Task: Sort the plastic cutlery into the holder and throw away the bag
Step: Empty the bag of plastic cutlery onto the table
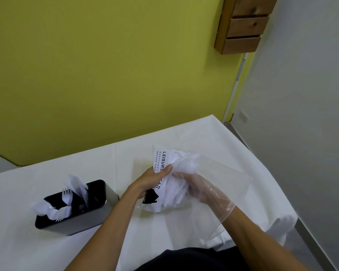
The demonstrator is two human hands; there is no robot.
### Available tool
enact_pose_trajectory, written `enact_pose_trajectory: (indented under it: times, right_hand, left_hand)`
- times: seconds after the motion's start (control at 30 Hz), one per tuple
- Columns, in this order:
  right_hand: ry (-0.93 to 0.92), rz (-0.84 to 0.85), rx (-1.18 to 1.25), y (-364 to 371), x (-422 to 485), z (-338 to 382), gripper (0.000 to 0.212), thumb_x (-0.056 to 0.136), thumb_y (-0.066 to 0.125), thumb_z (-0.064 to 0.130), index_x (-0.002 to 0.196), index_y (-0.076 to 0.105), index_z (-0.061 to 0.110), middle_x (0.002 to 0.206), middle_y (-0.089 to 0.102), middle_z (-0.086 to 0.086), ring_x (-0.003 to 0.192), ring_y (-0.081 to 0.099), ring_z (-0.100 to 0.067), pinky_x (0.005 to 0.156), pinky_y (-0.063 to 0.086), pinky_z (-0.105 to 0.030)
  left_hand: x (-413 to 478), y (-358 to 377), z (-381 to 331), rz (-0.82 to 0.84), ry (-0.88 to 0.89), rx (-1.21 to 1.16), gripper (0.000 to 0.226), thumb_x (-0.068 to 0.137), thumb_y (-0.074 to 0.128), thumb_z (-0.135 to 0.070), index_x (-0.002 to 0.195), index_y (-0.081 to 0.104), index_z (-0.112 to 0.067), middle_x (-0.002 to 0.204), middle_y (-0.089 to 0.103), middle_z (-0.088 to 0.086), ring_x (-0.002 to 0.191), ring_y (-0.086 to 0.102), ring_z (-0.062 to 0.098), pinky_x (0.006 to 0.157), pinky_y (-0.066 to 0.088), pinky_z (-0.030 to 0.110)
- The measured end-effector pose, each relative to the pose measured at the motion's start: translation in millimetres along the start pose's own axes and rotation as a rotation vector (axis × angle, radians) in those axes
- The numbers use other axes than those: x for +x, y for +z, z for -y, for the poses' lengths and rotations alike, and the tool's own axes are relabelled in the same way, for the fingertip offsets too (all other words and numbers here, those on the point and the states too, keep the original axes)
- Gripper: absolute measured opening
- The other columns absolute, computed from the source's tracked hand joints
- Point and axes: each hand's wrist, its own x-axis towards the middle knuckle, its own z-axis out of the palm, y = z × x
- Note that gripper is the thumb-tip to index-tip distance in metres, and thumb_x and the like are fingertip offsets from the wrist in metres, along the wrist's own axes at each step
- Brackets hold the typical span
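A clear plastic bag [219, 173] with a white printed panel lies crumpled on the white-covered table [164, 231] in front of me. My left hand [151, 182] grips the printed side of the bag. My right hand [204, 190] is inside the bag, seen through the plastic, with its fingers round a bundle of white plastic cutlery [174, 194]. To the left stands the cutlery holder [90, 220], metal-sided with a black inside. White forks [66, 193] and spoons [40, 207] stick out of it.
The table's right edge [262, 169] drops off to a grey floor beside a white wall. A green wall runs behind the table. A wooden drawer unit [243, 28] hangs high on the wall at the upper right.
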Motion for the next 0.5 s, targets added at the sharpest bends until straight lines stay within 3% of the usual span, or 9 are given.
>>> enact_pose_trajectory:
  times: [0.17, 0.27, 0.33, 0.43, 0.5]
  right_hand:
    - [-0.054, -0.086, 0.055, -3.5, 4.8, -7.2, 0.056, 0.079, 0.080, 0.027, 0.122, 0.059, -0.002, 0.113, 0.064, -0.021, 0.096, 0.064, -0.029, 0.083, 0.055, -0.034]
    - [-0.091, -0.076, 0.122, -7.7, 1.8, -2.9, 0.053, 0.094, 0.064, 0.026, 0.130, 0.053, -0.012, 0.122, 0.056, -0.032, 0.104, 0.058, -0.036, 0.086, 0.053, -0.043]
    - [-0.098, -0.054, 0.179, -10.7, 0.8, 0.4, 0.044, 0.097, 0.057, 0.019, 0.128, 0.054, -0.012, 0.116, 0.059, -0.030, 0.098, 0.063, -0.037, 0.075, 0.058, -0.041]
    - [-0.074, -0.053, 0.157, -5.3, 0.2, 4.3, 0.032, 0.095, 0.061, 0.013, 0.119, 0.061, -0.009, 0.099, 0.067, -0.024, 0.080, 0.070, -0.031, 0.059, 0.057, -0.031]
    - [-0.064, -0.039, 0.133, 0.9, 2.4, 3.4, 0.027, 0.093, 0.064, 0.010, 0.113, 0.063, -0.008, 0.097, 0.069, -0.022, 0.081, 0.070, -0.030, 0.062, 0.058, -0.031]
  left_hand:
    - [2.7, -9.5, 10.4, -0.201, -0.026, -0.165, 0.032, 0.090, 0.070, -0.042, 0.107, 0.070, -0.015, 0.095, 0.076, 0.006, 0.085, 0.073, 0.024, 0.069, 0.056, 0.032]
    - [2.4, -17.1, 12.1, -0.302, -0.028, -0.231, 0.018, 0.093, 0.069, -0.034, 0.099, 0.068, -0.018, 0.092, 0.075, 0.006, 0.082, 0.071, 0.025, 0.068, 0.057, 0.032]
    - [2.4, -18.3, 11.8, -0.283, -0.025, -0.263, 0.015, 0.092, 0.070, -0.032, 0.099, 0.068, -0.018, 0.094, 0.075, 0.007, 0.084, 0.072, 0.026, 0.073, 0.059, 0.035]
    - [2.4, -12.0, 10.2, -0.148, -0.013, -0.265, 0.033, 0.085, 0.078, -0.033, 0.111, 0.068, -0.016, 0.103, 0.077, 0.007, 0.094, 0.073, 0.028, 0.084, 0.060, 0.043]
    - [3.2, -7.3, 9.8, -0.094, -0.002, -0.247, 0.043, 0.078, 0.085, -0.028, 0.114, 0.068, -0.013, 0.105, 0.077, 0.008, 0.096, 0.074, 0.028, 0.087, 0.059, 0.045]
